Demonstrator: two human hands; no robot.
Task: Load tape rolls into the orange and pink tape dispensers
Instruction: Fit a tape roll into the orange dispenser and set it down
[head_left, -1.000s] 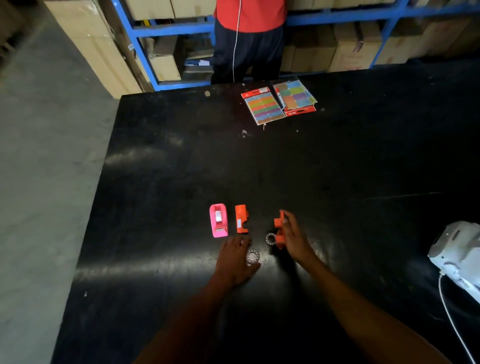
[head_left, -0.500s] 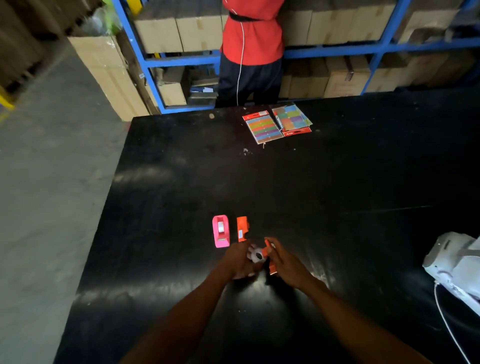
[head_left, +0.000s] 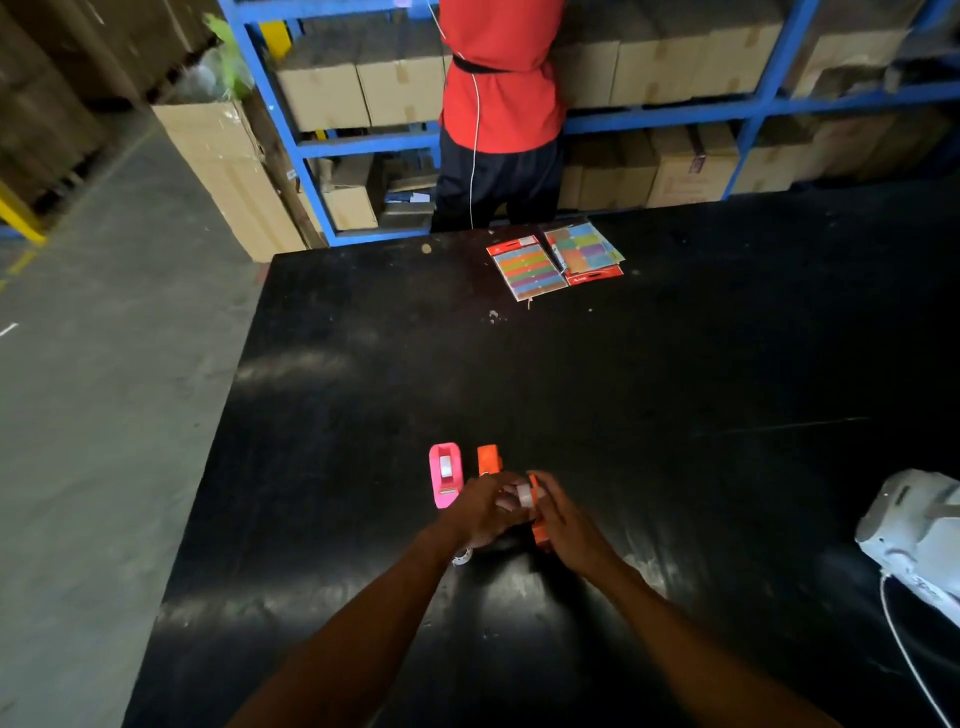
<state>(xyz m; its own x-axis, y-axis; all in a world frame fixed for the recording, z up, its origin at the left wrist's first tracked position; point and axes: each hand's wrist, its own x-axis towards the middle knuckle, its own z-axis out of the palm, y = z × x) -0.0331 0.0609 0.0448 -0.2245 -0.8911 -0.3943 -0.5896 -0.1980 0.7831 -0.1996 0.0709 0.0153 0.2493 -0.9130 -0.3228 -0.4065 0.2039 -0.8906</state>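
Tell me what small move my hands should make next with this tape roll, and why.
Probably ease the tape roll down into the orange dispenser. The left hand pinches the roll right against the dispenser, which the right hand steadies, so they are already lined up. The pink dispenser looks loaded, and another roll waits beneath the left wrist.

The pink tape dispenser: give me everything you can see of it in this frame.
The pink tape dispenser is a small, glossy, plastic-looking body lying on the black table, long axis pointing away from the person. A pale, whitish piece, possibly a tape roll, sits in its middle well. It lies just left of an orange dispenser, with a narrow gap between them. The left hand is close to its near right end; contact cannot be judged.
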